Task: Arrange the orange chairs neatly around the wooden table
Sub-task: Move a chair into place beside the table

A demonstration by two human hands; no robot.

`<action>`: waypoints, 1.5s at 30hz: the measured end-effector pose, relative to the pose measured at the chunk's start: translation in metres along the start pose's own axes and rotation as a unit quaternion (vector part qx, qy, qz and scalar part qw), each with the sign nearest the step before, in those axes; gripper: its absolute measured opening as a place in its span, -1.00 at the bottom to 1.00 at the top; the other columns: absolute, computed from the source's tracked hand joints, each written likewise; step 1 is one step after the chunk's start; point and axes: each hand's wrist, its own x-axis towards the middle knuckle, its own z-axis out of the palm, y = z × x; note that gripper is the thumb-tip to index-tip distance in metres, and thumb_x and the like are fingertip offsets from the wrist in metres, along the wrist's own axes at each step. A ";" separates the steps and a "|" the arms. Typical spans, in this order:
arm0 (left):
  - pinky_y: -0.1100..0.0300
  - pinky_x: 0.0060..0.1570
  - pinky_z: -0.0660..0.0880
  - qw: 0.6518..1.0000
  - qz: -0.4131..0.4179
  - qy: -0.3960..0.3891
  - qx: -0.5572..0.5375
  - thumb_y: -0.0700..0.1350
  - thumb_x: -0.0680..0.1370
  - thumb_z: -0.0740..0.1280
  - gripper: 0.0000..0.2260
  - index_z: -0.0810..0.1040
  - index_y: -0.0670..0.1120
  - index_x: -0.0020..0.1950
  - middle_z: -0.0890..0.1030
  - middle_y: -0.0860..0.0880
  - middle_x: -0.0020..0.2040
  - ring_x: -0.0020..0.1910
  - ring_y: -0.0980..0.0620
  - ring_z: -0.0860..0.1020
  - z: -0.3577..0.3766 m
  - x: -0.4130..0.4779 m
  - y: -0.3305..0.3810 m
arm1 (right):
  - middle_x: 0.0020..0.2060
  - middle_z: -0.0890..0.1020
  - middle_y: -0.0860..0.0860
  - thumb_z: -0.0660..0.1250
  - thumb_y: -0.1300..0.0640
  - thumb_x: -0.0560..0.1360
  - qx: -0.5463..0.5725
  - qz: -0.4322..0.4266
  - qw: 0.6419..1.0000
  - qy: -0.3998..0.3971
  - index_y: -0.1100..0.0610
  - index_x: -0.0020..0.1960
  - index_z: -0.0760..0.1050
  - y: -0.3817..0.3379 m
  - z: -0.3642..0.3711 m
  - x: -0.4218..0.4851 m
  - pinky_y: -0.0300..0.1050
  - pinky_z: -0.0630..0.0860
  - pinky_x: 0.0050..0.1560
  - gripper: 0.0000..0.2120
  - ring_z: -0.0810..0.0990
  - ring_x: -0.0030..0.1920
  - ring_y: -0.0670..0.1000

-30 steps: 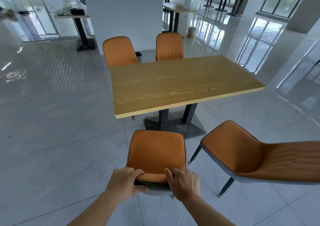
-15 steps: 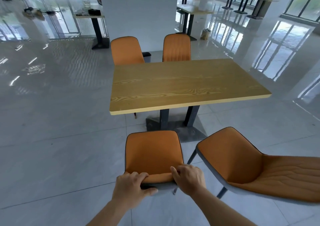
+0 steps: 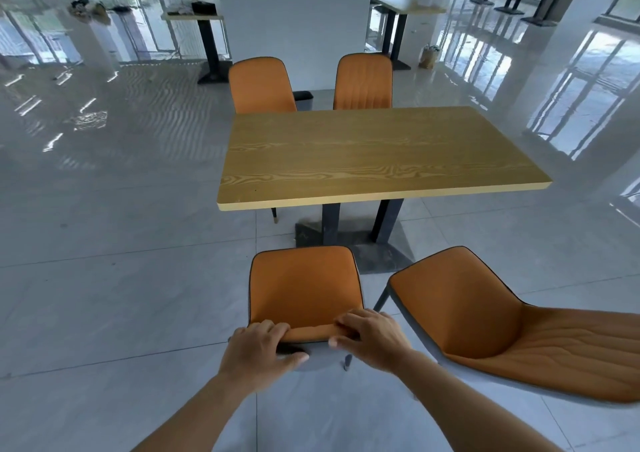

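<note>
Chair (image 3: 304,289) backrest top | under fingers (image 3: 273,328) | both hands gripping

Both bare forearms reach forward side by side, and the left hand (image 3: 259,353) and right hand (image 3: 374,342) clasp the top edge of the near orange chair (image 3: 304,287) — fingers (image 3: 275,328) curled over its front, thumbs behind.

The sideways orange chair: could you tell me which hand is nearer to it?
Right. The right hand grips the near chair's backrest beside the sideways chair; the left hand grips the backrest's farther end.
</note>
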 end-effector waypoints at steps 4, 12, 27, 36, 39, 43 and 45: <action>0.05 0.08 0.47 0.999 0.032 -0.029 0.025 0.65 0.34 -0.13 -0.13 0.34 0.15 0.44 0.57 0.08 0.14 0.05 0.02 0.56 0.000 0.004 -0.002 | 0.27 0.52 -0.19 -0.01 -0.63 0.35 -0.017 -0.042 0.998 -0.052 -0.22 0.41 0.29 0.005 -0.004 -0.001 0.03 0.36 0.27 -0.22 0.47 0.26 -0.03; 0.04 0.07 0.50 0.998 0.057 -0.036 0.015 0.62 0.30 -0.21 -0.12 0.39 0.17 0.38 0.59 0.10 0.10 0.04 0.05 0.56 0.003 0.009 -0.001 | 0.03 0.62 -0.14 0.05 -0.51 0.43 -0.039 -0.076 0.995 -0.046 -0.17 0.25 0.41 0.008 -0.012 0.000 0.01 0.48 0.09 -0.42 0.56 0.07 0.00; 0.07 0.09 0.52 0.997 0.047 -0.057 -0.035 0.49 0.43 0.16 -0.37 0.46 0.18 0.38 0.61 0.13 0.11 0.05 0.10 0.58 -0.002 0.002 0.006 | -0.02 0.63 -0.17 -0.09 -0.58 0.38 -0.011 -0.054 0.998 -0.013 -0.18 0.23 0.45 0.005 -0.002 -0.015 -0.05 0.48 0.04 -0.31 0.56 -0.02 -0.04; 0.03 0.13 0.53 0.997 0.026 -0.071 -0.030 0.46 0.45 0.24 -0.42 0.45 0.21 0.38 0.61 0.13 0.12 0.07 0.08 0.57 -0.004 -0.001 0.013 | -0.37 0.47 -0.07 -0.20 -0.49 0.49 0.057 0.040 0.997 0.015 -0.06 -0.25 0.39 0.000 -0.005 -0.011 -0.15 0.34 -0.34 -0.38 0.44 -0.35 -0.08; 0.02 0.15 0.52 0.996 0.022 -0.078 -0.023 0.46 0.45 0.24 -0.41 0.44 0.20 0.39 0.61 0.12 0.13 0.09 0.08 0.57 -0.004 -0.003 0.015 | -0.46 0.38 -0.04 -0.22 -0.39 0.56 0.004 0.072 0.996 0.052 0.01 -0.37 0.25 -0.005 -0.001 -0.011 -0.10 0.20 -0.34 -0.39 0.35 -0.44 -0.05; 0.06 0.17 0.50 0.997 0.020 -0.070 -0.022 0.45 0.46 0.23 -0.42 0.43 0.20 0.40 0.60 0.12 0.13 0.10 0.08 0.56 -0.006 -0.004 0.016 | -0.46 0.41 -0.04 -0.15 -0.30 0.59 -0.017 0.104 0.992 0.072 0.04 -0.40 0.29 -0.008 0.001 -0.008 -0.09 0.23 -0.29 -0.41 0.38 -0.42 -0.06; 0.08 0.16 0.48 0.997 0.025 -0.064 -0.018 0.45 0.47 0.21 -0.41 0.43 0.20 0.41 0.60 0.12 0.13 0.10 0.08 0.56 -0.006 -0.005 0.016 | -0.46 0.42 -0.05 -0.13 -0.28 0.60 -0.023 0.109 0.991 0.074 0.03 -0.41 0.30 -0.007 0.003 -0.007 -0.10 0.24 -0.30 -0.42 0.39 -0.43 -0.07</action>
